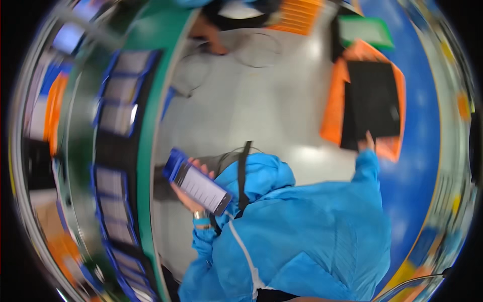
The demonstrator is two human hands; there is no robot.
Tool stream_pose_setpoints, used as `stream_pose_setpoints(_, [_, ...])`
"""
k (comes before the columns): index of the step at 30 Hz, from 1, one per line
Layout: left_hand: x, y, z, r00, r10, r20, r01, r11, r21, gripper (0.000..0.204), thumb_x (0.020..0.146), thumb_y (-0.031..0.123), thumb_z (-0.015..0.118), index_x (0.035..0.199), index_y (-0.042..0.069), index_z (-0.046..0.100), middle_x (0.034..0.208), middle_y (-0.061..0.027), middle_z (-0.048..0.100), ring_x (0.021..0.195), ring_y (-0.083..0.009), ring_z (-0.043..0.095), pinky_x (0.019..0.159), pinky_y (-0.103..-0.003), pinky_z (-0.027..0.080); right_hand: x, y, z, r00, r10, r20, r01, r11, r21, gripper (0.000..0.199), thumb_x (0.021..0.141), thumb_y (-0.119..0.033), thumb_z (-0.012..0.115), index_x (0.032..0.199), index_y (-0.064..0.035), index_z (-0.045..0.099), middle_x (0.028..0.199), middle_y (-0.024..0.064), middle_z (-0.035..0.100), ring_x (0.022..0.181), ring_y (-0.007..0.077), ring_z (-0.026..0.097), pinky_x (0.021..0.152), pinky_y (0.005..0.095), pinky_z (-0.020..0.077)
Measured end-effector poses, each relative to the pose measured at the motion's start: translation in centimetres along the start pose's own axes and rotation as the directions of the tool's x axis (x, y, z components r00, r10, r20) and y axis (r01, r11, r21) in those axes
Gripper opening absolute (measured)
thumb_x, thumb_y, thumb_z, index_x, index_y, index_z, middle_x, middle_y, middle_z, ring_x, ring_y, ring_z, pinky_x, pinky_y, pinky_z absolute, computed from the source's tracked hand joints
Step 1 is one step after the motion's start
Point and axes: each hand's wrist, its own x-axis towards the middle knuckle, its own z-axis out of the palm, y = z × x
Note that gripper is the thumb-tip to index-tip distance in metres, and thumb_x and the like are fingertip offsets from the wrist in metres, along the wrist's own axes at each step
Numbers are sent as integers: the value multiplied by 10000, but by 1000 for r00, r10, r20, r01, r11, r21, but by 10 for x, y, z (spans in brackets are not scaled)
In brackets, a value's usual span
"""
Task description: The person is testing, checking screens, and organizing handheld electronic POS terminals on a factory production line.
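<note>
Black sheet: there it is, upper right of the frame (375, 98), lying flat over a second dark piece (349, 133), with orange showing round both.
Right hand: out at the sheet's lower edge (369, 142), fingertips forward; pinching, pressing or just touching, I can't tell through the blur.
Phone: left of centre, tilted (203, 190), lit screen facing up, a blue case about it.
Left hand: wrapped round that phone (187, 194), fingers closed at its far side, thumb side hard to make out.
Step in hand: by the look of it, handling at the sheet with one hand, the phone held ready in the other.
Next move: lifting or sliding that sheet would call for a sure hold on its edge, I'd judge, and a level phone meanwhile.
Orange bin: or maybe a bag, under the dark pieces (330, 118).
Green-rimmed tray: just above it, upper right (366, 32).
Jacket: bright blue, filling the lower middle (312, 231).
Trays: blue-edged, running down the left (117, 118) beside a green table edge (147, 156).
Orange crate: slotted, top of the frame (298, 15).
</note>
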Motion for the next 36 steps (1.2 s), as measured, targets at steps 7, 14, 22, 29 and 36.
stream_pose_setpoints(7, [3,-11,36,1000,3,-16,-2,1000,28,758,782,608,257,1235,20,409,1196,-186,482,1052,-390,493,890,-517,391,64,22,-63,996,88,-24,-91,968,-232,306,882,-239,438,1091,-45,550,1031,76,594,953,227,545,886,379,394])
stream_pose_setpoints(14, [6,-8,54,993,-30,113,15,991,130,788,800,654,225,1244,24,390,1117,-223,517,965,-402,540,818,-492,448,91,81,19,976,-186,-117,141,939,-314,260,869,-142,430,1012,6,589,959,107,610,842,218,592,756,303,473])
stream_pose_setpoints(22, [-1,67,106,917,376,133,-391,912,121,737,849,603,192,1286,33,356,1233,-205,446,1067,-374,490,868,-477,432,-222,160,457,44,575,817,228,790,-569,478,801,-128,556,1228,-12,376,1117,151,503,946,229,550,773,324,463])
stream_pose_setpoints(29, [41,165,92,752,646,-128,-598,752,279,523,930,436,242,1123,20,494,1067,-127,571,961,-252,557,865,-356,431,-285,222,544,-205,412,888,594,773,-222,917,611,-175,759,1321,39,219,1312,211,307,1223,324,324,998,361,286])
stream_pose_setpoints(36, [82,223,87,697,690,-193,-604,711,360,465,921,368,325,1104,-25,493,1100,-125,552,1035,-235,503,921,-314,362,-286,257,594,-87,273,958,736,665,-123,631,690,10,658,1243,12,355,1215,188,422,967,305,518,800,328,434])
